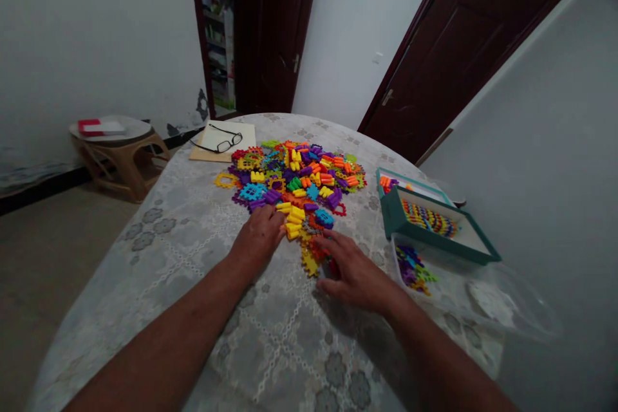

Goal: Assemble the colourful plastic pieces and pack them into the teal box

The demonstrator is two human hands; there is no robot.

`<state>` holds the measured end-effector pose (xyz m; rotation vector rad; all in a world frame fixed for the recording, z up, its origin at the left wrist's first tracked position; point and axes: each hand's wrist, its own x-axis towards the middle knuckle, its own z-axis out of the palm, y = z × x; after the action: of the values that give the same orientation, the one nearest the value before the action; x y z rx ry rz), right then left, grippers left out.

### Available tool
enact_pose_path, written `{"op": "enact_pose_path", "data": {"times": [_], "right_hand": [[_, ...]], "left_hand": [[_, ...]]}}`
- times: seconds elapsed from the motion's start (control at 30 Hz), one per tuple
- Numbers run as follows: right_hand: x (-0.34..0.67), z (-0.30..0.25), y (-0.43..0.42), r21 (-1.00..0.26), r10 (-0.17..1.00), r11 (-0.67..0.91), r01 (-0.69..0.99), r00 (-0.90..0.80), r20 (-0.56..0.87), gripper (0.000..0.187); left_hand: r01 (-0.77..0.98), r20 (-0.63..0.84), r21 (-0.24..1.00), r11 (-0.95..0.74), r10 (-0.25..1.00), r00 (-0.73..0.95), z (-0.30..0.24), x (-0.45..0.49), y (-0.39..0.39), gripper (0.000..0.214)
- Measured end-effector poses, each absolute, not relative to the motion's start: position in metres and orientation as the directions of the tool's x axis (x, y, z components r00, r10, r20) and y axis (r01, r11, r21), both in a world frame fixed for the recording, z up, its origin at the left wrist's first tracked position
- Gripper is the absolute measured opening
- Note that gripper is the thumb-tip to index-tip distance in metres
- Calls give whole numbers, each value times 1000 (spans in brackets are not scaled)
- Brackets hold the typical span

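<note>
On the grey flowery tablecloth (284, 354) sits a heap of bright plastic gears and pegs (294, 184) — left hand (259, 232) curled at its edge, grip too hidden to tell, right hand (350, 268) wide by a spiky yellow gear (309, 260) — and one hard push could scatter it.

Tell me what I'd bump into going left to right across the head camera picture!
Stool → eyeglasses → left hand → yellow gear-like piece → right hand → green box.
</note>
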<state>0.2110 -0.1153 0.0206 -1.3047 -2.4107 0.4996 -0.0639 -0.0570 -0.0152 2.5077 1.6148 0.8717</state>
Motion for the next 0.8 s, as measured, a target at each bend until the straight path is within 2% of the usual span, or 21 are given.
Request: {"op": "enact_pose_path", "data": {"times": [0.07, 0.2, 0.33, 0.47, 0.6, 0.7, 0.8], "right_hand": [[207, 6, -120, -438, 842, 528, 728, -518, 152, 85], [190, -19, -113, -407, 867, 496, 767, -416, 274, 72], [167, -25, -97, -434, 904, 413, 800, -305, 298, 68], [147, -21, -79, -526, 907, 394, 754, -224, 358, 61], [148, -15, -68, -700, 883, 446, 558, -146, 446, 45], [166, -6, -67, -791, 913, 381, 479, -64, 402, 38], [188, 4, -71, -759, 942, 329, 562, -131, 310, 35]], "left_hand": [[827, 424, 310, -468, 847, 321, -15, -64, -56, 9], [767, 396, 326, -553, 816, 420, -15, -63, -56, 13], [698, 431, 365, -617, 776, 461, -15, -61, -62, 21], [664, 476, 361, -655, 742, 473, -16, -59, -64, 29], [679, 505, 364, -637, 748, 431, -18, -61, -65, 28], [670, 507, 359, -650, 738, 445, -22, -63, -65, 31], [661, 500, 347, -665, 727, 470, -25, -65, -63, 33]]}}
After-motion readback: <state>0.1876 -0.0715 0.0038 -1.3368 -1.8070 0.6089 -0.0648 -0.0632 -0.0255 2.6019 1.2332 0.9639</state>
